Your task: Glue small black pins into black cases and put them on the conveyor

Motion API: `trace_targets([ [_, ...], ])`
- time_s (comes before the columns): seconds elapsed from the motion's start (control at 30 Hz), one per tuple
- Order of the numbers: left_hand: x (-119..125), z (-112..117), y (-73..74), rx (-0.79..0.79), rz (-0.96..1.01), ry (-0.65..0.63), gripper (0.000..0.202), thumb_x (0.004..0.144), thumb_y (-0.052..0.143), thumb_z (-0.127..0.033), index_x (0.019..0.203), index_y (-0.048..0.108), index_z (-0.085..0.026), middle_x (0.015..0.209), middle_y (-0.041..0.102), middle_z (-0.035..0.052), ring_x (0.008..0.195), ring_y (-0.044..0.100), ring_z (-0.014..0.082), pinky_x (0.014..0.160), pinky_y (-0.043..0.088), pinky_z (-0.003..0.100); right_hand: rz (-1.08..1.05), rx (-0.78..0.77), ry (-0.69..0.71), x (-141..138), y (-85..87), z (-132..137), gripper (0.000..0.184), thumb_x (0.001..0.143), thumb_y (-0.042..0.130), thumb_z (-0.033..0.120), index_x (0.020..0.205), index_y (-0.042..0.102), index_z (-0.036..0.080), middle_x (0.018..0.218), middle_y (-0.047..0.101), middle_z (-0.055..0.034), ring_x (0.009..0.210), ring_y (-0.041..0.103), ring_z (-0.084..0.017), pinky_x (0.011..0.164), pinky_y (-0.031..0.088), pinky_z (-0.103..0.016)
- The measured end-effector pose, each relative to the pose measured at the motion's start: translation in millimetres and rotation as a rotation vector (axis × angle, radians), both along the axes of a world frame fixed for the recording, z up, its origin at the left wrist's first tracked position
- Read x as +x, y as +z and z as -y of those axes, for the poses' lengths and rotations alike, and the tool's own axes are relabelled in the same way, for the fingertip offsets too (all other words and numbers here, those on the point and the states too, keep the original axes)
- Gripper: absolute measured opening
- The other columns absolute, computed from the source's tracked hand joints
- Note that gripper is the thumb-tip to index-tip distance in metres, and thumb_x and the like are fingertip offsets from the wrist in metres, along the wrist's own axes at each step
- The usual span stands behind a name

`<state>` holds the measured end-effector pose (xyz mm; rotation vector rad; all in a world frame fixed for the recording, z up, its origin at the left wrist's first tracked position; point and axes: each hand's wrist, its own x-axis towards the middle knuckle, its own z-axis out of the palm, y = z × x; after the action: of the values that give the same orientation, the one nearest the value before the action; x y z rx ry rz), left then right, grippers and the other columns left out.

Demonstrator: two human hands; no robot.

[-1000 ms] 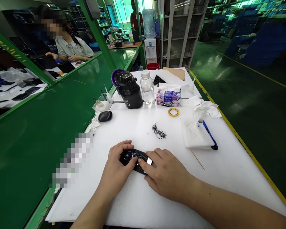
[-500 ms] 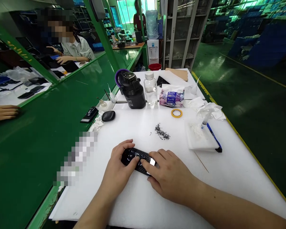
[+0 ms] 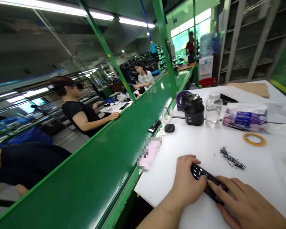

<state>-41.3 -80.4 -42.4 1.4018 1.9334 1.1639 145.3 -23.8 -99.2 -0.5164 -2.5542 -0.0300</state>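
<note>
A long, glossy black casing (image 3: 212,194), shaped like a remote control, lies slantwise on the white table under both hands. My left hand (image 3: 189,179) is closed around its far left end, fingers over the far edge and thumb on top. Lying over the near right part, my right hand (image 3: 240,200) grips it with the forefinger close to the left thumb. The fingers cover much of the casing's face. Beyond it is a pile of thin black strips (image 3: 232,158).
A yellow tape roll (image 3: 254,139), tissue pack (image 3: 245,116), clear bottle (image 3: 214,108) and black flask (image 3: 194,109) stand farther back. A black mouse-shaped object (image 3: 169,128) is near the left edge. Another black casing (image 3: 154,126) rests by the green conveyor (image 3: 105,165). Co-workers sit across.
My view has swung left, so the table appears farther right and more co-workers show. Both hands stay on the black casing, whose shiny silver patch is now covered or out of sight.
</note>
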Motion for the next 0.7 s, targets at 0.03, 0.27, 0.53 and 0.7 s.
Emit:
trace_targets([
  [0.03,1,1,1.2,-0.001,0.014,0.006,0.045,0.062,0.064,-0.006,0.103,0.060,-0.024,0.125,0.055,0.0080,0.124,0.048,0.0258,0.110,0.038,0.045,-0.016,0.030,0.013,1,-4.3,-3,0.047,0.082,0.057,0.028,0.129,0.059,0.026,0.112,0.064,-0.0099,0.090,0.059,-0.027,0.068,0.047,-0.038],
  [0.27,3,5,3.4,-0.002,0.049,0.002,0.044,0.061,0.063,-0.006,0.101,0.060,-0.023,0.125,0.055,0.0077,0.126,0.046,0.0245,0.112,0.035,0.042,-0.086,0.132,0.031,1,12.7,-3,0.040,0.083,0.058,0.030,0.122,0.063,0.022,0.106,0.067,-0.0102,0.085,0.061,-0.024,0.066,0.050,-0.034],
  [0.53,-1,1,4.5,-0.010,0.052,0.005,0.041,0.065,0.060,-0.005,0.102,0.060,-0.023,0.132,0.050,0.0082,0.130,0.044,0.0249,0.114,0.030,0.045,-0.156,0.060,-0.037,-8,23.8,3,0.039,0.083,0.046,0.020,0.116,0.065,0.025,0.102,0.067,-0.0084,0.080,0.060,-0.024,0.063,0.048,-0.034],
  [0.7,0,1,3.3,0.010,0.072,0.012,0.041,0.064,0.060,-0.003,0.100,0.062,-0.023,0.132,0.051,0.0082,0.130,0.045,0.0251,0.114,0.031,0.044,-0.107,0.121,-0.007,-7,29.0,-1,0.039,0.082,0.050,0.020,0.118,0.064,0.023,0.101,0.068,-0.0087,0.079,0.061,-0.023,0.061,0.049,-0.032],
])
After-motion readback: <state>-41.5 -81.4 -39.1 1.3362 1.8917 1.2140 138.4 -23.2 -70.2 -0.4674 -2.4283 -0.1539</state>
